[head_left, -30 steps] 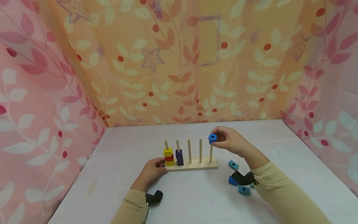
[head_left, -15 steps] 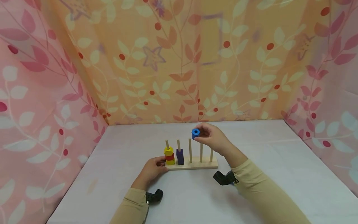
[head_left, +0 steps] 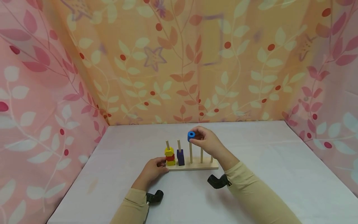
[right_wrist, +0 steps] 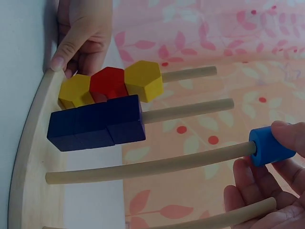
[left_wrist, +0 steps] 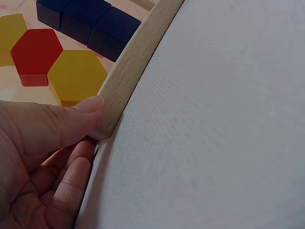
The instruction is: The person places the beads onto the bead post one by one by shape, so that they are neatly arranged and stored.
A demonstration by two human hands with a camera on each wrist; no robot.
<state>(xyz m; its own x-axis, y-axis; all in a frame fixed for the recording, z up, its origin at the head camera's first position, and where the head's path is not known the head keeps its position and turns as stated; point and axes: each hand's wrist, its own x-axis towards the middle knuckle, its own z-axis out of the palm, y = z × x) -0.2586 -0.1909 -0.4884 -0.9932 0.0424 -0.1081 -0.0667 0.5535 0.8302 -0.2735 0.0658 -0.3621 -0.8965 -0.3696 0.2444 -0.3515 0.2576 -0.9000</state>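
Blue block [right_wrist: 270,146] met the tip of the middle peg [head_left: 191,153] of the pegboard [head_left: 192,168], not yet lowered, pinched by the right hand [head_left: 207,142]; the left hand [head_left: 152,169] gripped the pegboard's left end [left_wrist: 116,106]. Its two left pegs [head_left: 179,145] carried hexagons [head_left: 170,158] and dark blocks [head_left: 181,158]; its two right pegs [head_left: 201,156] looked bare.

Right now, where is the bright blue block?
In the head view, the bright blue block is in the right fingers, at the tip of the middle peg, right of the purple stack.

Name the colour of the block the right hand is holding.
The block is plain blue; clearest in the right wrist view.
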